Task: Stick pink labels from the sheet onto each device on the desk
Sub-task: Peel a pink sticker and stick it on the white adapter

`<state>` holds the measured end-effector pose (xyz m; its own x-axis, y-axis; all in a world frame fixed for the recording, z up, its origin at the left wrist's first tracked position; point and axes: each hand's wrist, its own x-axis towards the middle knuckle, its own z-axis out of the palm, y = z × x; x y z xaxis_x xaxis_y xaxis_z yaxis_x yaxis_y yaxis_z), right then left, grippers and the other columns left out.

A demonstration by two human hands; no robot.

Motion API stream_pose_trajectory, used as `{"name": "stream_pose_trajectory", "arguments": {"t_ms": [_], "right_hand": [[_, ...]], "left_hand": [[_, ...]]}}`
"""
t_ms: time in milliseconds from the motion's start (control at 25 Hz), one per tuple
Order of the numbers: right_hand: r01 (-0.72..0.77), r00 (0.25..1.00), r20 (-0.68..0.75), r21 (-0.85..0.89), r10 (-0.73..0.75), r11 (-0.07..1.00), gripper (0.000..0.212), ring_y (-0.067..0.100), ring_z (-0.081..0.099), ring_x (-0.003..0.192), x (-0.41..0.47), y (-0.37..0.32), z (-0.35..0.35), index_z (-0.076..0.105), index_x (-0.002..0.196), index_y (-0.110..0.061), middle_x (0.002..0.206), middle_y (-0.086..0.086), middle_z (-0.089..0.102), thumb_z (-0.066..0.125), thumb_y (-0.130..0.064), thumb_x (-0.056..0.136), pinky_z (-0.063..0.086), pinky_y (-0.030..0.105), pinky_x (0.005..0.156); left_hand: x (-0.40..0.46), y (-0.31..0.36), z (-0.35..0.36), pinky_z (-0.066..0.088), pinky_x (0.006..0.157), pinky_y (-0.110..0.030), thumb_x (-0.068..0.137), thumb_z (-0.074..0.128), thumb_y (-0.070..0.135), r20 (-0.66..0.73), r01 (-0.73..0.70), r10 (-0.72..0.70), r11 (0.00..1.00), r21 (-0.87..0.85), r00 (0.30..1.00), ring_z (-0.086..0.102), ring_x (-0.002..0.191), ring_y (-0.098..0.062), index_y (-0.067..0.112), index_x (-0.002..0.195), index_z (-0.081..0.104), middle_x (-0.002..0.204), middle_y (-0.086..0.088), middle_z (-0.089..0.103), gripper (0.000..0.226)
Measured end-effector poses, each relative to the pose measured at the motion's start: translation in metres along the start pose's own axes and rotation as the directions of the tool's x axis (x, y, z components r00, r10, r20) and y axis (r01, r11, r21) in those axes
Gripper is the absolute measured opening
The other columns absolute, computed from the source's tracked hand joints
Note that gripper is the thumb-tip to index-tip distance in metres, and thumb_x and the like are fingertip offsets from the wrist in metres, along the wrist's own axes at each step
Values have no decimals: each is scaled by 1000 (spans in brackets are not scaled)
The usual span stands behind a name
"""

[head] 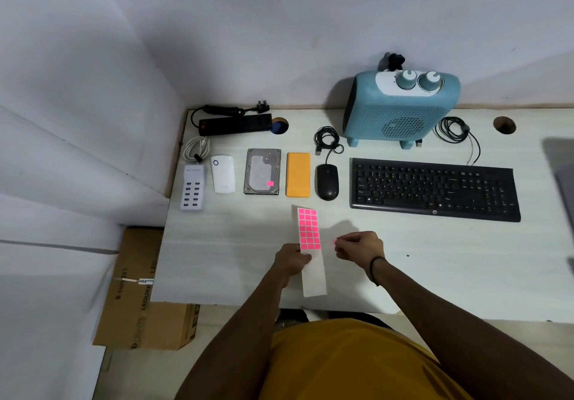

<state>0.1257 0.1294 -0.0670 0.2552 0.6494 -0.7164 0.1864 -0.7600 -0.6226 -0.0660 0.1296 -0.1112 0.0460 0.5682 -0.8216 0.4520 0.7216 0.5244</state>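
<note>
My left hand [292, 259] pinches the white label sheet [312, 272], whose upper part carries a grid of pink labels [308, 228]. My right hand [357, 245] is just right of the sheet, with a small pink label [335, 241] at its fingertips. In a row behind lie a white USB charger [193, 187], a white router [223, 174], a hard drive [262, 171] with a pink label [270, 183] on it, an orange device [298, 175], a black mouse [327, 182] and a black keyboard [435, 189]. A blue heater [400, 110] and a black power strip [236, 124] stand at the back.
The white desk [233, 253] sits in a corner, with walls at the left and back. Coiled cables [453, 129] lie near the heater. Two cable holes [504, 124] pierce the desk's back. A cardboard box [139, 291] stands on the floor left of the desk.
</note>
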Motion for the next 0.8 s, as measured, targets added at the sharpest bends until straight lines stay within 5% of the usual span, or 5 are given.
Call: {"name": "stream_pose_trajectory", "arguments": {"t_ms": [200,320,440,640,800], "right_hand": [[-94,982,178,222,55,970,12,30,76,82,0,-8,8,77,89,2,91,16,77,78,1,76,62,35,80],[-64,978,210,235,13,970,12,29,76,83,6,-24,18,77,91,4,91,17,77,75,4,79,62,35,80],[-44,974,226,258,-16,965,15,31,76,83,16,-45,33,75,95,7,91,22,75,75,2,80,61,38,83],[27,963,251,265,-96,964,16,31,75,81,24,-92,67,75,94,5,90,22,75,77,2,79,62,34,79],[49,946,290,307,-142,950,25,30,72,78,36,-125,96,70,102,10,88,21,72,74,12,78,61,24,66]], "left_hand": [[5,-9,-9,52,82,-28,88,74,28,-76,-23,45,962,274,996,69,106,-25,10,114,76,116,-9,75,32],[9,0,-21,57,91,-40,82,77,42,-171,20,43,936,351,984,70,101,-24,15,104,78,105,-6,76,36],[13,12,-38,54,99,-47,81,77,44,-253,37,53,940,339,966,66,109,-24,17,109,76,114,-2,73,39],[23,35,-81,55,95,-37,80,76,45,-384,0,92,973,233,919,68,107,-20,23,106,76,110,1,75,34],[32,55,-134,54,96,-40,83,74,38,-583,-44,105,992,118,806,66,111,-23,21,112,71,114,-2,71,34]]}}
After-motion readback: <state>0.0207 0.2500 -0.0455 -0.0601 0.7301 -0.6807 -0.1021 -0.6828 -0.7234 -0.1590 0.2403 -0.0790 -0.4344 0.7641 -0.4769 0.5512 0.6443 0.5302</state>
